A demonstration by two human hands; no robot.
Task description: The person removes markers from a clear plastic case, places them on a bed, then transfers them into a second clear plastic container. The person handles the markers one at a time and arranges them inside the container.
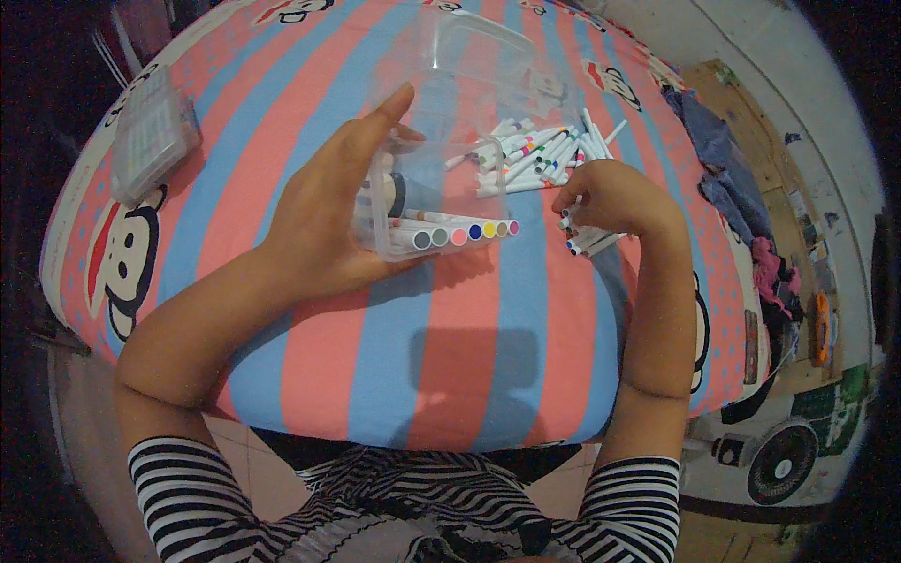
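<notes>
My left hand grips a clear plastic box from its left side, thumb over the top and fingers beneath. The box lies on its side with its opening towards me. Along its lower wall, several white markers form a row, their coloured ends facing me. To the right, my right hand is bent down over a small group of white markers, fingertips among them. Whether it grips one is hidden. Beyond it lies a loose pile of white markers with variously coloured ends. A clear plastic lid is behind the box.
Everything rests on a pink-and-blue striped cloth with cartoon faces. A closed clear case with contents stands at the far left. Blue fabric and pink fabric lie along the right edge. A fan is at the lower right.
</notes>
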